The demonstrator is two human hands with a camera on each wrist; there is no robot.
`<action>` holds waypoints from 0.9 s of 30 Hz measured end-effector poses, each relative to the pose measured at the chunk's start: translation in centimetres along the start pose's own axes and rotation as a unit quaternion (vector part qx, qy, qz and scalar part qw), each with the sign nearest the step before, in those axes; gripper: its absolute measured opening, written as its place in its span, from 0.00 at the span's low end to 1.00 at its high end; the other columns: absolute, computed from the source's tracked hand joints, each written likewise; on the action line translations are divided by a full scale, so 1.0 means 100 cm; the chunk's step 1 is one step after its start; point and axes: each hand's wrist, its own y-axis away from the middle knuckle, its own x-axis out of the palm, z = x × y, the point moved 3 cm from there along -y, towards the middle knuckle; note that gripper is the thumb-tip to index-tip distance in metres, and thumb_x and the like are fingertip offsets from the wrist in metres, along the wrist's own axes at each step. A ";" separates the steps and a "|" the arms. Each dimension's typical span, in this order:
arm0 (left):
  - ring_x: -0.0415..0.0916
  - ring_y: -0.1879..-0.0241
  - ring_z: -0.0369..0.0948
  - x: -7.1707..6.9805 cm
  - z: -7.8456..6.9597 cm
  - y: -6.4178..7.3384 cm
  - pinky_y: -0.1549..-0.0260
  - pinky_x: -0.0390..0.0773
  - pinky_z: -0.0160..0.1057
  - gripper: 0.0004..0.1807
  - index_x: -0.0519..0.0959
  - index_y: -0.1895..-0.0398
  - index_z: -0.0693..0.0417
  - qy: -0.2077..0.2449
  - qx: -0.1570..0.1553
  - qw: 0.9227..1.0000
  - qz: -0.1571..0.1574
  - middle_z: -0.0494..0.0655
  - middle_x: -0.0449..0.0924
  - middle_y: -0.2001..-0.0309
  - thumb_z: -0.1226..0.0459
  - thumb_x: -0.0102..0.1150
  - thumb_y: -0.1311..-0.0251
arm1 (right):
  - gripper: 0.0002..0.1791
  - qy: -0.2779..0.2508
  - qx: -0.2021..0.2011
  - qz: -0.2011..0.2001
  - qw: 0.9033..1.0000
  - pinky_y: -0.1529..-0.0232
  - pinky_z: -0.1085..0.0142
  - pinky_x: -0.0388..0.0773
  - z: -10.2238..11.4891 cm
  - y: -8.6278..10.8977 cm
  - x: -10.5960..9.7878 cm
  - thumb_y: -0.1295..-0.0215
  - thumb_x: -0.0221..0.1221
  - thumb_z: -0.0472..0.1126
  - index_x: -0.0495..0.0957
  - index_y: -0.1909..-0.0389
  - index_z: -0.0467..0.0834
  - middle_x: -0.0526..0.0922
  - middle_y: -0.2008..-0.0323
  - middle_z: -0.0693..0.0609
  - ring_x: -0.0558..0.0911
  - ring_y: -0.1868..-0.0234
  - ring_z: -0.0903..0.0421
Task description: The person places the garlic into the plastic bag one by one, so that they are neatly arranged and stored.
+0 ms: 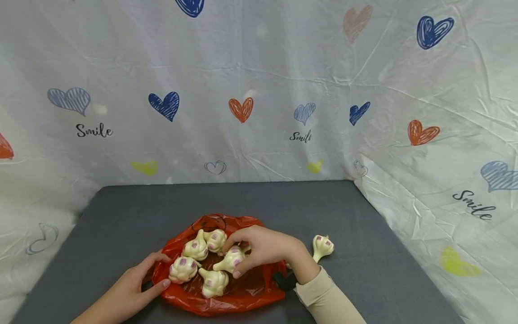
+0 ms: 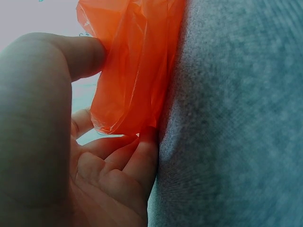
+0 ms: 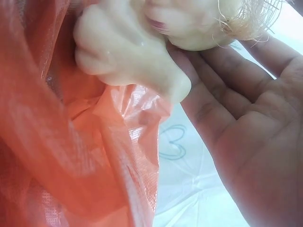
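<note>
A red plastic bag (image 1: 243, 306) lies with its mouth spread wide on the dark table. Several garlic bulbs, whitish with purple marks, sit inside it, among them one bulb (image 1: 183, 270) at the left and another (image 1: 213, 282) at the front. My right hand (image 1: 263, 247) reaches over the bag and grips a garlic bulb (image 1: 231, 259) between thumb and fingers; its stringy roots (image 3: 246, 21) show in the right wrist view. At the bag's left side, my left hand (image 1: 133, 283) holds the rim, thumb and fingers against the plastic (image 2: 132, 71).
One garlic bulb (image 1: 323, 245) lies on the table to the right of the bag, beyond my right wrist. A black object (image 1: 285, 281) shows beneath that wrist. A pale cloth (image 1: 259, 135) printed with hearts hangs behind the dark table (image 1: 226, 198) and along its sides.
</note>
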 end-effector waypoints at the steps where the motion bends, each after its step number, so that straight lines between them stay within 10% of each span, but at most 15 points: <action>1: 0.76 0.31 0.64 0.000 0.000 0.000 0.47 0.86 0.45 0.24 0.72 0.33 0.51 0.000 0.000 1.000 0.000 0.57 0.77 0.32 0.51 0.65 0.21 | 0.29 -0.001 0.000 0.001 1.000 0.59 0.70 0.77 0.000 0.000 0.000 0.35 0.80 0.50 0.85 0.36 0.48 0.86 0.44 0.65 0.79 0.55 0.46; 9: 0.76 0.31 0.63 0.000 0.002 0.000 0.47 0.86 0.45 0.24 0.71 0.33 0.52 0.003 -0.001 1.000 0.001 0.58 0.77 0.31 0.51 0.65 0.21 | 0.29 0.009 -0.005 -0.002 1.000 0.42 0.64 0.83 0.001 0.000 0.000 0.34 0.79 0.47 0.84 0.35 0.46 0.88 0.40 0.55 0.85 0.43 0.62; 27: 0.75 0.31 0.65 0.000 0.001 -0.001 0.48 0.86 0.45 0.23 0.72 0.32 0.53 0.003 0.004 1.000 -0.002 0.59 0.76 0.30 0.52 0.64 0.20 | 0.28 -0.009 -0.003 -0.007 1.000 0.41 0.68 0.82 0.000 0.002 -0.002 0.33 0.78 0.48 0.84 0.34 0.45 0.87 0.40 0.54 0.86 0.43 0.63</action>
